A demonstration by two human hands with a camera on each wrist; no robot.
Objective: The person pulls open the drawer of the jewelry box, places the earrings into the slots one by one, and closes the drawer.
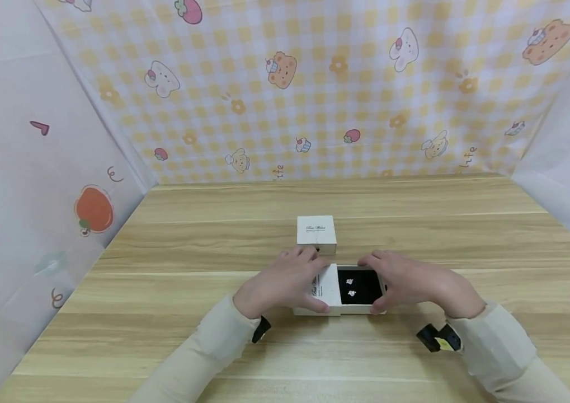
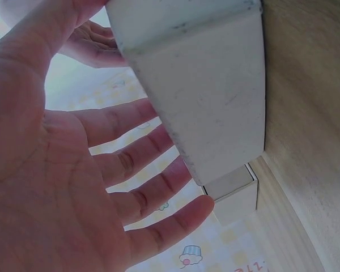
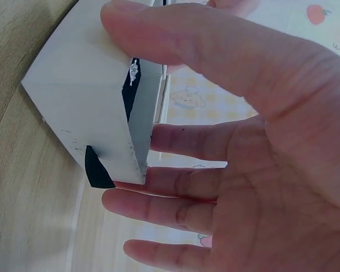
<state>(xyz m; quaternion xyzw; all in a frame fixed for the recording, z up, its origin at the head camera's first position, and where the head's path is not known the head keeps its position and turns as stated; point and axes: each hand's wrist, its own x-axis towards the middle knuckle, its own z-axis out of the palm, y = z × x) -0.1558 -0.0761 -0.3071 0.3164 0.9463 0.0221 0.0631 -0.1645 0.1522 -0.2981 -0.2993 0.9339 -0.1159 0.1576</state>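
Observation:
A white jewelry box lies on the table in the head view, its drawer (image 1: 357, 309) slid out to the right of its printed sleeve (image 1: 332, 286). Two small silvery earrings (image 1: 352, 293) sit on the drawer's black lining. My left hand (image 1: 282, 282) grips the sleeve, thumb on the near side and fingers across the far side. With thumb and fingers on opposite sides, my right hand (image 1: 410, 282) holds the drawer's outer end. A black ribbon tab (image 3: 96, 170) sticks out of the drawer's end in the right wrist view.
A second white box (image 1: 316, 230) with similar lettering stands just behind the first, close to my left fingertips. The wooden table (image 1: 204, 224) meets a yellow checked cloth (image 1: 315, 95) at the back. White patterned cloth (image 1: 63, 168) hangs at the left.

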